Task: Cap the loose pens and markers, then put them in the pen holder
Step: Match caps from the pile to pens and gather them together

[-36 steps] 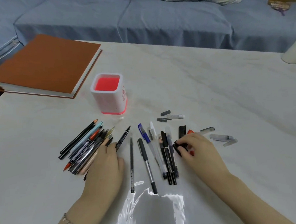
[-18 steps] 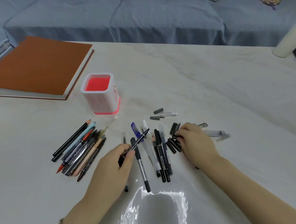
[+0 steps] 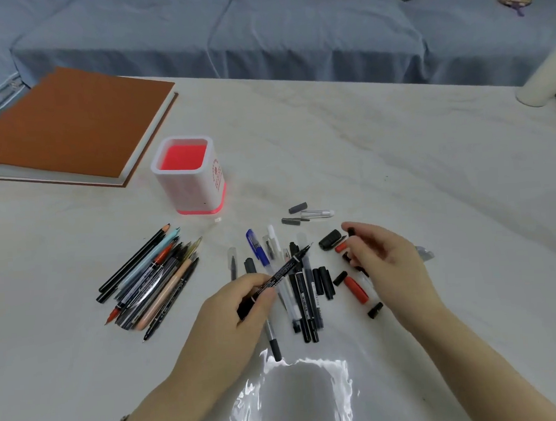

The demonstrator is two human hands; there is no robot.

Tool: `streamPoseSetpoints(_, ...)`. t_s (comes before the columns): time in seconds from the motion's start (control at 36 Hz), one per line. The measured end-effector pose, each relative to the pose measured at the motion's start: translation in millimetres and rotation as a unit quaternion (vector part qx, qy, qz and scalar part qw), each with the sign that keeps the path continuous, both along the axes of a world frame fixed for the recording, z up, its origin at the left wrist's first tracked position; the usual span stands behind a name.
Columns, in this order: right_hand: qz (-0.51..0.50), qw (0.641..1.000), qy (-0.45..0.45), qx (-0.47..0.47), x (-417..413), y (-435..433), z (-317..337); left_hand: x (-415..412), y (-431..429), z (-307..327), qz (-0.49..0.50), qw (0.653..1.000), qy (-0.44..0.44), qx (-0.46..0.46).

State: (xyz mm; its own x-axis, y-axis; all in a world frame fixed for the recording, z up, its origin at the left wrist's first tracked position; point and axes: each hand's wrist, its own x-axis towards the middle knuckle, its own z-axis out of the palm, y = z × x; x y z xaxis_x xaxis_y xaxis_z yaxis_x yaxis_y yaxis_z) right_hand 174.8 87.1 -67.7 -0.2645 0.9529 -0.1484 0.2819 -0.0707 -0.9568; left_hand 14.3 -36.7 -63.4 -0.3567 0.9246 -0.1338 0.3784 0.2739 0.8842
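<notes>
My left hand grips an uncapped black pen, its tip pointing up and right above the table. My right hand pinches a small black cap between its fingertips, lifted over loose caps. Several pens lie side by side between my hands. Black caps and red caps are scattered near my right hand. A second bundle of pens and pencils lies to the left. The white pen holder with a pink inside stands upright behind them, holding nothing that I can see.
A thick brown-covered book lies at the table's far left. Small grey caps and a clear tube sit behind the pens. A white cylinder stands at the far right edge. A blue sofa runs behind the table.
My left hand left the left bundle, picked up the black pen and raised it. My right hand lifted off the caps with one black cap pinched.
</notes>
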Motion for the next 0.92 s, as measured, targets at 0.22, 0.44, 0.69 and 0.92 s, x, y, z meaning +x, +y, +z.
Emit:
streamPoseSetpoints(0.22,-0.037,0.953,0.258,-0.153,1,-26,27,14,0,12,-0.032,0.999,-0.016,0.009)
streamPoseSetpoints(0.44,-0.029,0.952,0.253,-0.171,-1,-32,28,16,-1,15,-0.041,0.999,-0.013,0.014)
streamPoseSetpoints(0.69,-0.04,0.933,0.3,-0.194,3,-33,29,17,-1,18,-0.047,0.999,0.004,0.024)
streamPoseSetpoints(0.92,0.0,0.949,0.261,-0.177,-3,-42,22,15,1,14,-0.073,0.993,0.069,0.057)
